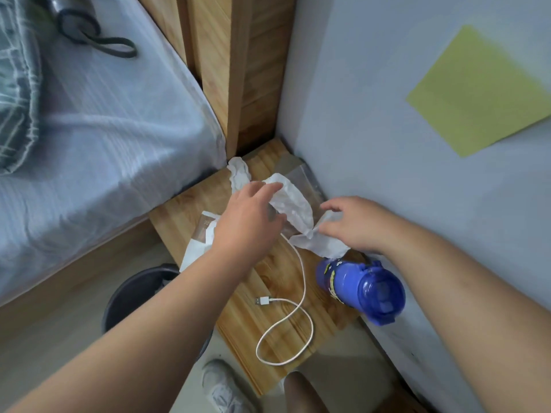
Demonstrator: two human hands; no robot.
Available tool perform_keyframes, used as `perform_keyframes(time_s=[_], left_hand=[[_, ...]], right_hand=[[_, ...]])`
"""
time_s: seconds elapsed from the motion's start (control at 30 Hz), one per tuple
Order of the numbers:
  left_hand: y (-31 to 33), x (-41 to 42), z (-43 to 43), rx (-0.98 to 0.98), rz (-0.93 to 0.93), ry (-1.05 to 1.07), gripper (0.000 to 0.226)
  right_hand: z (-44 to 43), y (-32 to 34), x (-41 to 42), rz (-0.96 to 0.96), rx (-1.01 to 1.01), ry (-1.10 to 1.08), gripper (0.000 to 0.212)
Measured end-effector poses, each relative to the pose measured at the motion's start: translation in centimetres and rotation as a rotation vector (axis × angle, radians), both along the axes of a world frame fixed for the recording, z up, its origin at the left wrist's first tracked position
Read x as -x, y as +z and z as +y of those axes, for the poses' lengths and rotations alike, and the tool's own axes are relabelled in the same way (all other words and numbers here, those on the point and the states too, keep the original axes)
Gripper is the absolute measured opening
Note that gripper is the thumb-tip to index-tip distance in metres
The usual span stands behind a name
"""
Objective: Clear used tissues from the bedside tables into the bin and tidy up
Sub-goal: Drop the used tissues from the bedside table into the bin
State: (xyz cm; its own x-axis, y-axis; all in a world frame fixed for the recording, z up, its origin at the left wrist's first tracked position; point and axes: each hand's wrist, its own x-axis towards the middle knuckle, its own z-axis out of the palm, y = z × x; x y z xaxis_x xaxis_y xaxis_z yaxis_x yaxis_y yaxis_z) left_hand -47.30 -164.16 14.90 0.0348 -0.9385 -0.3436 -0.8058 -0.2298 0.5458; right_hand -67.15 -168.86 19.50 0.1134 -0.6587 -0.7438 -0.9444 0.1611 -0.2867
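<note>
Bedding (104, 129) at far left, pale grey-blue, with a dark strap (98, 40) looped on top. Below its edge, on the floor, a dark round bin (119, 293), partly hidden behind the left forearm and just beside the wooden bedside table (268, 278). At the tabletop's left edge, a white packet (193, 251) overhanging toward the bin.

Left hand (250, 216) reaching in palm down, fingers stretched fairly straight and laid on the far end of a long tissue (293, 204). Beyond those fingertips, a crumpled tissue (238, 171) near the table's back corner. Long axis of the long tissue slanting from far left to near right, twisted toward its near end. White cable (262, 301) curling in a loop toward the table's front edge.

Right hand (357, 225) palm down, fingers curled, pinching the near end of the long tissue between thumb and fingertips. Just beside it, a blue bottle (360, 289) lying on its side, cap pointing toward the viewer. Yellow-green sheet (483, 90) flat on the wall at far right.
</note>
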Motion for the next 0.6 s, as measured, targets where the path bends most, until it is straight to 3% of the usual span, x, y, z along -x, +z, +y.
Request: perform_keyframes(time_s=[0.13, 0.33, 0.6], left_hand=[[-1.9, 1.2, -1.4, -0.025, -0.275, -0.172, 0.086], [-4.2, 2.1, -2.3, 0.045, -0.440, -0.289, 0.093], [-4.3, 2.0, -2.6, 0.123, -0.199, -0.183, 0.049]], right_hand=[[-1.1, -1.6, -0.1, 0.049, -0.197, 0.198, 0.093], [-1.9, -4.1, 0.4, 0.084, -0.299, 0.274, 0.080], [-1.8, -5.5, 0.0, 0.137, -0.201, 0.333, 0.053]])
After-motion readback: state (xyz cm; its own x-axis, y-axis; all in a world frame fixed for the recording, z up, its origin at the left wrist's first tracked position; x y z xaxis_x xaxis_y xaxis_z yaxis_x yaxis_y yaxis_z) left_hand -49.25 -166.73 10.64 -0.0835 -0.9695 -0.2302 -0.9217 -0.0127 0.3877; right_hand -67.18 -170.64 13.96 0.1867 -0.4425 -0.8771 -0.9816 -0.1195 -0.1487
